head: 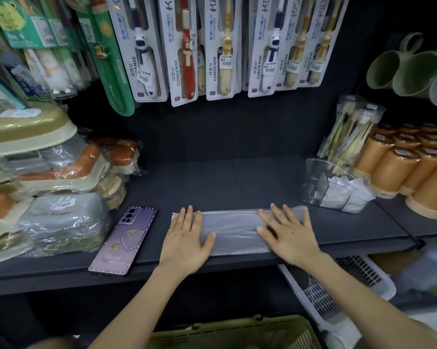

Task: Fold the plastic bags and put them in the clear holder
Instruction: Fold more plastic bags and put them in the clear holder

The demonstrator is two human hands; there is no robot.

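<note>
So the plastic bag (233, 230) lay flattened into a long strip along the front edge of the shelf (212, 182). Both hands were flat on it, fingers straight, gripping nothing: left hand (186, 238) pressing the left end, right hand (288, 235) on the right end. The clear holder (313, 177) sat toward the shelf's right edge with folded bags already inside, well apart from the phone (123, 240) over on the left. That film looked thin, light and slippery, so I'd guess it slides or springs open unless pinned; best bet is pinching one end's corners while the other palm holds the strip down
</note>
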